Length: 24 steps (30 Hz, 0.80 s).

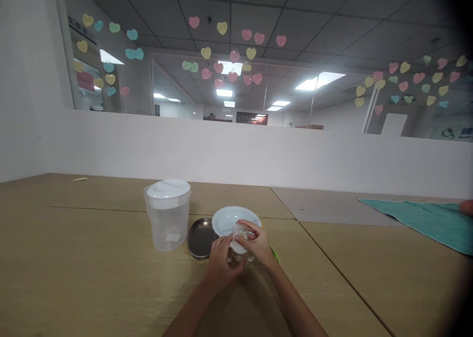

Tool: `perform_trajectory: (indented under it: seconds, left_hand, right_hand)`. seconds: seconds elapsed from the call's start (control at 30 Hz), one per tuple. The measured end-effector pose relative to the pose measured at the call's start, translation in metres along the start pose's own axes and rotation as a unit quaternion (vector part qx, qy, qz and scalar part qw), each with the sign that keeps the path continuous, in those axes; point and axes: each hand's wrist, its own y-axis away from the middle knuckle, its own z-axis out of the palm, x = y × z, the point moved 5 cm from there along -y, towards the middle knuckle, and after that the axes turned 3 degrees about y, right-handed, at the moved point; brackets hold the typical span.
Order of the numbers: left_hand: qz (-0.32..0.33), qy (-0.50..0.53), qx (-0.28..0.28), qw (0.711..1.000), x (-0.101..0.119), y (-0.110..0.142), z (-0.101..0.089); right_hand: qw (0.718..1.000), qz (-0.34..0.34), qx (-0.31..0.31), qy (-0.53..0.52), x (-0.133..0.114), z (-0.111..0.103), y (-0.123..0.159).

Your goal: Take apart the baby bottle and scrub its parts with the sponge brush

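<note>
Low centre, the left hand (223, 265) and right hand (257, 243) pinch the jar (239, 241) in their grip, over the bowl's (232, 214) near rim. The tray (200, 238) edges the bowl's left; table (88, 273) lies open lower left.

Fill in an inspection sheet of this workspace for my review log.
Surface: tan table with seams, grey section at right rear.
Things: small clear item with a white part, details unclear; pale blue bowl, dark metal tray, white-lidded pitcher.
Clutter: teal cloth, partly hidden green item, pale sliver.
Hands: left hand and right hand both hold the small clear item.
Cables: nothing seen.
Surroundings: white wall, window, heart-shaped notes.
</note>
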Motion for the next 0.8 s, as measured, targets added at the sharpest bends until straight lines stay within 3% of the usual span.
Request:
perform_trajectory:
  seconds: [0.4,0.63,0.7,0.8]
  left_hand:
    - [0.022,-0.007,-0.004,1.0,0.002,0.0,-0.003]
    - [0.015,-0.012,-0.008,1.0,0.0,0.0,-0.002]
    - [0.016,-0.011,-0.011,1.0,0.0,-0.001,-0.002]
    - [0.018,-0.012,-0.012,1.0,0.002,-0.001,-0.004]
  right_hand:
    - [0.999,0.005,0.041,-0.012,0.004,0.001,0.0]
    - [0.999,-0.048,0.022,0.009,-0.009,0.0,0.002]
    - [0.996,-0.067,0.057,-0.031,-0.013,-0.005,0.0]
    - [0.982,-0.073,0.163,-0.061,-0.009,-0.023,-0.005]
